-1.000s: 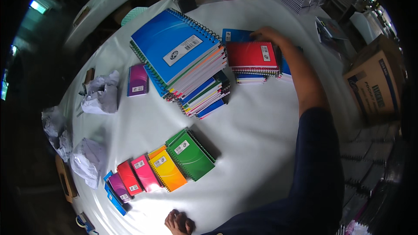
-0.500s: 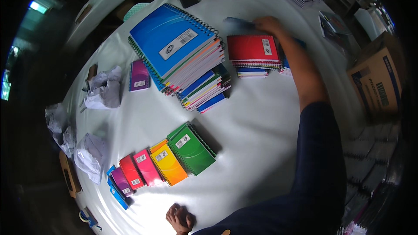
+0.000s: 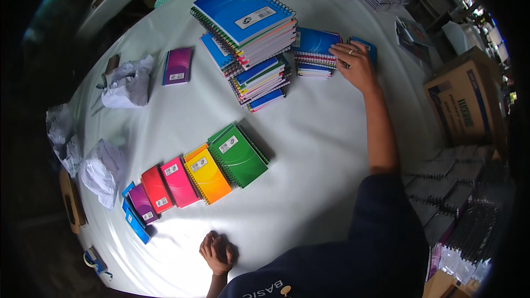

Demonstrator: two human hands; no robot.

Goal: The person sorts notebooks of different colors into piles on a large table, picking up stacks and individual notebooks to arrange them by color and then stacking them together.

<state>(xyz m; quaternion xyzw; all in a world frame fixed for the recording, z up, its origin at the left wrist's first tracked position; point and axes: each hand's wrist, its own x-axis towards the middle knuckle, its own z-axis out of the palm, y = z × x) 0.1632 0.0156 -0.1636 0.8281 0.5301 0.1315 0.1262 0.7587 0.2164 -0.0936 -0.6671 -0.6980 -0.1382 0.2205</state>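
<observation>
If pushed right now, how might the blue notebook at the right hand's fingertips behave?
The blue notebook would probably slide rather than tip, since it lies flat. It looks smooth, so may feel slippery, and the coils stacked below could catch.

Dark navy shirt point(image 3: 342, 259), short right sleeve point(image 3: 386, 201). Pale lettering point(image 3: 267, 289) beside small tan motif point(image 3: 285, 290). Slim ring point(image 3: 350, 52) on right hand point(image 3: 357, 68).

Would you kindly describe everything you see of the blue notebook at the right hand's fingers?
The blue notebook looks glossy and card-covered, with a pale label at its left end. It is closed, lying flat on top of a short stack of notebooks. Wire rings line the near side, though which are its own is unclear. The right hand covers part of its right end, the fingers apparently touching it.
</observation>
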